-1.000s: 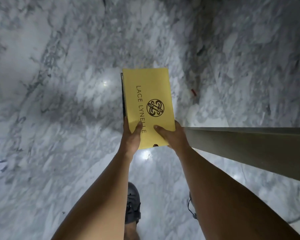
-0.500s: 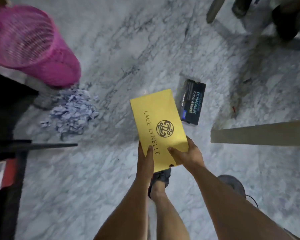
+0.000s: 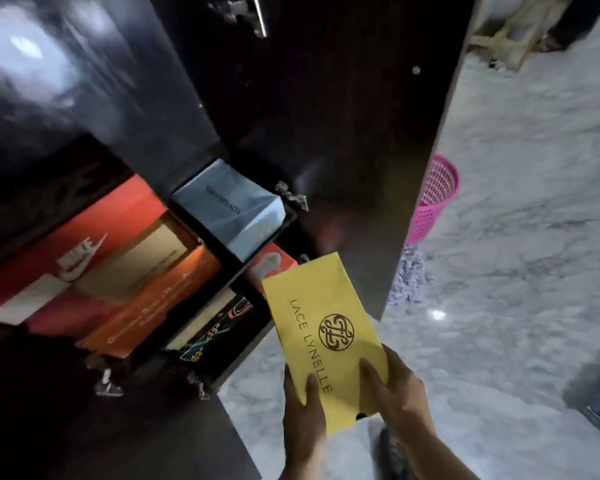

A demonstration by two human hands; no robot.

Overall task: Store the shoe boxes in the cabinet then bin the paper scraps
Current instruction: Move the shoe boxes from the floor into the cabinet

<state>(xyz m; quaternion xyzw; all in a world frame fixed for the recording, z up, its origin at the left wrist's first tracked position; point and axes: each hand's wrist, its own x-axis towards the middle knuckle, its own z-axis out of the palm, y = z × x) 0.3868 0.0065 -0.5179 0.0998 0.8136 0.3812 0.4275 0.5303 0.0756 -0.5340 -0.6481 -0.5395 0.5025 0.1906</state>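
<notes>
Yellow shoe box [image 3: 321, 327] heads for the cabinet [image 3: 343, 140]!
Both hands, left [image 3: 303, 415] and right [image 3: 395, 398], grip its near end; looks light, stiff cardboard, best held by the sides.

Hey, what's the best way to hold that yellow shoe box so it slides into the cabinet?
Probably as both hands do now: the left hand and right hand grip the near short end of the yellow shoe box, thumbs on the lid. That leaves the far end free, pointing toward the open cabinet.
</notes>
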